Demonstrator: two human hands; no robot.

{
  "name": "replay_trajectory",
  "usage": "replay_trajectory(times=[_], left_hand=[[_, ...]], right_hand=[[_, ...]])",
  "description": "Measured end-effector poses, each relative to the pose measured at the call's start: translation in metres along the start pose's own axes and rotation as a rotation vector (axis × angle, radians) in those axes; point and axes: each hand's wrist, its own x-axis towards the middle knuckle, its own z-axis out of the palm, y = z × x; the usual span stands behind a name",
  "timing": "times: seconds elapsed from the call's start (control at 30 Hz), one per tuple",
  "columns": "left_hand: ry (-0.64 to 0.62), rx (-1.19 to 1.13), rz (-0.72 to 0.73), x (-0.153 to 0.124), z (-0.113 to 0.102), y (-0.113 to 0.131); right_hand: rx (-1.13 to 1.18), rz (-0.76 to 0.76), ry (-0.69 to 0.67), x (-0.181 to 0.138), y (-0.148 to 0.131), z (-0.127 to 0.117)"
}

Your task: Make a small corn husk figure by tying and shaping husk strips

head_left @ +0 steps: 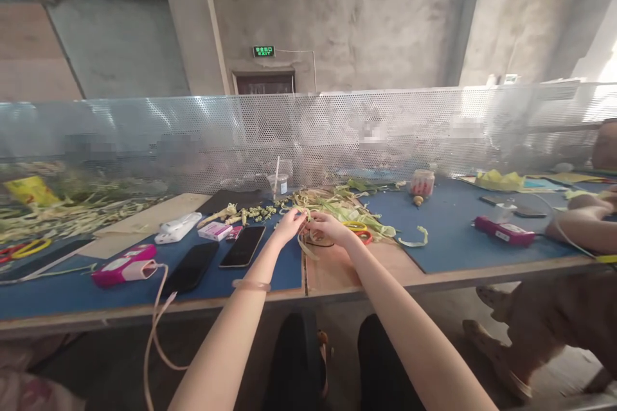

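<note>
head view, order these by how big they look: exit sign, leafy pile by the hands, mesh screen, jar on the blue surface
1. mesh screen
2. leafy pile
3. jar
4. exit sign

The sign sits farther back, so its real size against the jar is unsure.

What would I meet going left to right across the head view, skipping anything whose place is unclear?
Yellow packet, magenta block, black phone, second phone, left hand, right hand, jar, another magenta block, another person's arm.
</note>
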Motion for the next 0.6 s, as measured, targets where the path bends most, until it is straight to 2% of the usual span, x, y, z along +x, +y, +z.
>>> replay_trajectory(times=[0.2, 0.47, 0.6], left_hand=[[-0.031, -0.079, 0.017, -0.005, -0.004, 0.002], [-0.12, -0.148, 0.004, -0.008, 0.0, 0.009], [-0.108, -0.138, 0.011, -0.008, -0.001, 0.01]], right_hand=[[0.061, -0.043, 0.043, -0.007, -0.005, -0.001], [-0.023, -0.09, 0.139, -0.003, 0.005, -0.007], [0.094, -0.053, 0.131, -0.002, 0.005, -0.007]])
